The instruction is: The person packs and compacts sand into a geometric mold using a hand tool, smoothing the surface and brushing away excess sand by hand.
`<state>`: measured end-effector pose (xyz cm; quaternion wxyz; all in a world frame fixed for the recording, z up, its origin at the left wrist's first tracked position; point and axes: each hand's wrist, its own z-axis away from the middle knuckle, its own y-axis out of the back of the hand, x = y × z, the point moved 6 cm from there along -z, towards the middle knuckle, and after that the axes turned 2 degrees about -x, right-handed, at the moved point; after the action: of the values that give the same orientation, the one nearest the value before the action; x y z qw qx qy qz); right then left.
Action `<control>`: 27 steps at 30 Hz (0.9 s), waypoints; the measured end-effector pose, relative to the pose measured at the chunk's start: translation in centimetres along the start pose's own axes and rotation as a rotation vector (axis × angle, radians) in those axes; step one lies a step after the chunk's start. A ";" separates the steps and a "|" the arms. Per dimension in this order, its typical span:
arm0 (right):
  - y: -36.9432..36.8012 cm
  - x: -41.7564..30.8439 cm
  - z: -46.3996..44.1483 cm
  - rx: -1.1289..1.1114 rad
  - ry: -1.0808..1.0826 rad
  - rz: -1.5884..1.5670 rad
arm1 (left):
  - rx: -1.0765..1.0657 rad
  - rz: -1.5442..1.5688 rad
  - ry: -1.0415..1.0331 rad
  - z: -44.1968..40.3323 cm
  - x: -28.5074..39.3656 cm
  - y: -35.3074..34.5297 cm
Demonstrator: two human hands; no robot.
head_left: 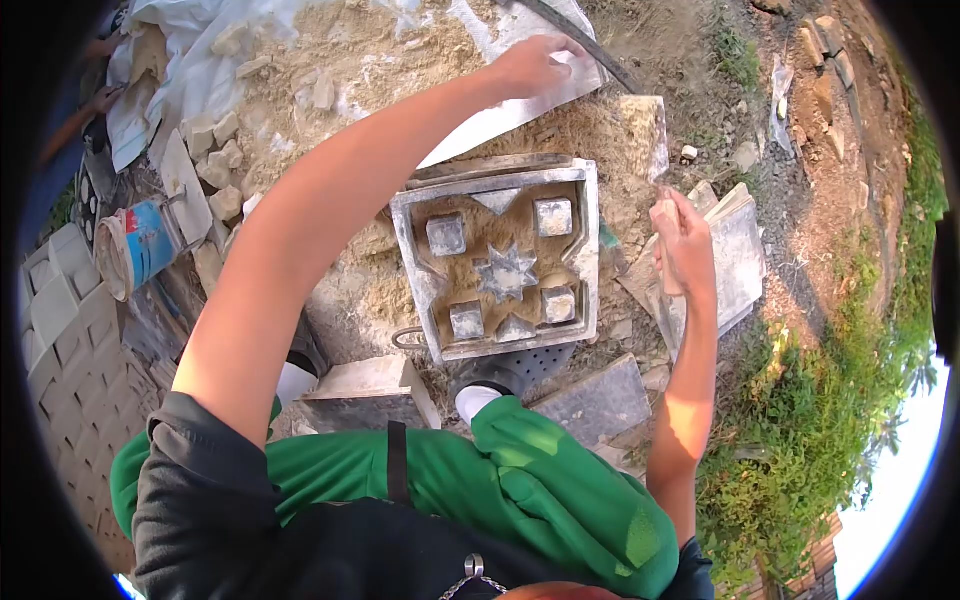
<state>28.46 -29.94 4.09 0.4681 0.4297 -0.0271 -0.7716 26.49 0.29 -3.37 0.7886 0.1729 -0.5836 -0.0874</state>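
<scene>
My right hand [685, 240] is closed around the wooden handle [670, 225] of a trowel, whose blade [643, 135] points away from me with sandy material on it. My left hand [538, 68] reaches across to the far side, fingers curled at the edge of a white sack sheet [500, 118]; it seems to pinch that sheet. Between my arms lies a grey block mould [592, 250] with raised square studs and an eight-pointed star [505, 272] in its middle. Damp sand lies in the gaps around the studs.
A sand heap [400, 60] spreads beyond the mould. Flat slabs [735, 250] stack at right, others [600, 400] near my feet. A blue-and-red bucket [150, 245] lies at left by patterned blocks [70, 310]. A dark bar [585, 42] crosses at top; another person's hand [103, 100] shows upper left.
</scene>
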 end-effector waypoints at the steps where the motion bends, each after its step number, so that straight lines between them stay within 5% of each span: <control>1: 0.0 -1.7 -0.8 -0.033 0.047 0.081 | 0.045 -0.059 0.066 0.8 -1.0 1.3; 3: -1.5 -6.4 -2.3 -0.105 0.054 0.279 | 0.174 -0.270 -0.077 2.6 -2.8 3.2; 7: -7.2 -13.2 -6.2 -0.011 0.823 0.640 | -0.135 -0.537 0.051 7.6 -4.7 5.3; 10: -10.1 -16.7 -6.2 0.100 0.828 0.893 | -0.298 -0.701 -0.002 10.1 -5.3 4.4; 17: -7.4 -16.5 -6.4 0.004 0.871 0.768 | -0.323 -0.776 -0.134 10.5 -5.2 3.5; 23: -5.6 -11.9 -5.4 -0.281 0.779 0.724 | 0.158 -0.714 -0.215 10.8 -7.2 9.2; 27: -8.1 -10.2 -6.2 -0.302 0.866 0.859 | 0.169 -0.754 -0.071 11.0 -7.7 9.5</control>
<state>28.99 -15.52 3.12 0.7604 0.5834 0.1039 -0.2657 13.08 9.81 -3.85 0.6634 0.4366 -0.5109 -0.3289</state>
